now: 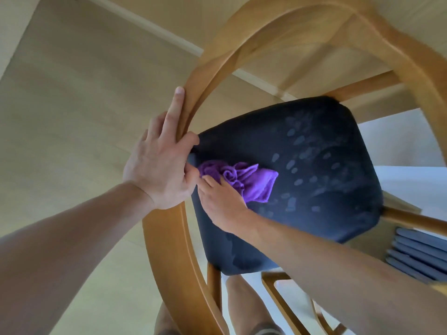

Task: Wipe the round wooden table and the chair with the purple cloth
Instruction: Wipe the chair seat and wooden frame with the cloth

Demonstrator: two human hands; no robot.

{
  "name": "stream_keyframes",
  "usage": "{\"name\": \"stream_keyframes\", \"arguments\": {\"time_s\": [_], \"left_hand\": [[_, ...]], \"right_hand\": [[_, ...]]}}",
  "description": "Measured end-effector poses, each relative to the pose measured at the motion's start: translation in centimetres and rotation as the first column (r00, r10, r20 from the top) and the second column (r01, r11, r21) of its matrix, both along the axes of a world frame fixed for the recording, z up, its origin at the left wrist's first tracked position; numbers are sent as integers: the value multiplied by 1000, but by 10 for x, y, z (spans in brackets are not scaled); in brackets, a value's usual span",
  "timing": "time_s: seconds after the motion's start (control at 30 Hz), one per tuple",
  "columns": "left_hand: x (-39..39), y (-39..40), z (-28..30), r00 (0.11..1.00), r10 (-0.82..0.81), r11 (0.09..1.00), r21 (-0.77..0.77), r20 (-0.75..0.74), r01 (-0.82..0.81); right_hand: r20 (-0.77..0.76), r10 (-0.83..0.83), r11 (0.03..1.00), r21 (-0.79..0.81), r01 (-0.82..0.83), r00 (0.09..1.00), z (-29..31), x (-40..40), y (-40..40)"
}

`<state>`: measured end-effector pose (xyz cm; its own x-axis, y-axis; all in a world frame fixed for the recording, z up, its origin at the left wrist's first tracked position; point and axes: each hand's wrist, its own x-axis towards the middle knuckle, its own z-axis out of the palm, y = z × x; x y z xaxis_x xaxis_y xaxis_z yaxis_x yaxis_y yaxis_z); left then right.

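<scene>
Head view, left to right. Left hand (159, 163): forearm extended, fingers wrapped over the curved wooden frame of the chair (193, 93), index finger lying straight along it. Right hand (220, 199): palm down on the dark seat cushion (302, 177), fingers curled into the bunched purple cloth (244, 181) near the cushion's left corner; fingertips hidden. Round table not identifiable.

A curved, honey-coloured wooden chair (169, 250) with a dark navy padded seat (314, 189) stands on pale wood-plank flooring (60, 105); a crumpled purple cloth (244, 182) lies on the seat near its left edge, among pale smudges.
</scene>
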<state>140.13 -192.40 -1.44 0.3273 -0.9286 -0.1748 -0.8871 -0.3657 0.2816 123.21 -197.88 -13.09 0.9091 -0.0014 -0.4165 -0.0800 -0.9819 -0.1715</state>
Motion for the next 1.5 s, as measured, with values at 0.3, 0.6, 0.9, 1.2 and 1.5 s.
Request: {"name": "stream_keyframes", "arguments": {"time_s": [0.3, 0.6, 0.9, 1.2, 1.5], "left_hand": [[3, 3, -8, 999, 30, 999, -41, 38, -28], [0, 2, -4, 998, 21, 1000, -11, 52, -20], [2, 3, -2, 998, 41, 998, 40, 57, -43], [-2, 3, -2, 998, 44, 999, -21, 36, -43], [-2, 4, -4, 998, 39, 999, -34, 53, -37]], "right_hand": [[4, -703, 656, 391, 645, 712, 13, 58, -83], [19, -236, 971, 30, 236, 972, 2, 45, 11], [50, -426, 884, 239, 403, 903, 16, 72, -23], [33, 33, 999, 35, -34, 999, 0, 23, 32], [97, -536, 828, 256, 499, 839, 12, 45, -13]]}}
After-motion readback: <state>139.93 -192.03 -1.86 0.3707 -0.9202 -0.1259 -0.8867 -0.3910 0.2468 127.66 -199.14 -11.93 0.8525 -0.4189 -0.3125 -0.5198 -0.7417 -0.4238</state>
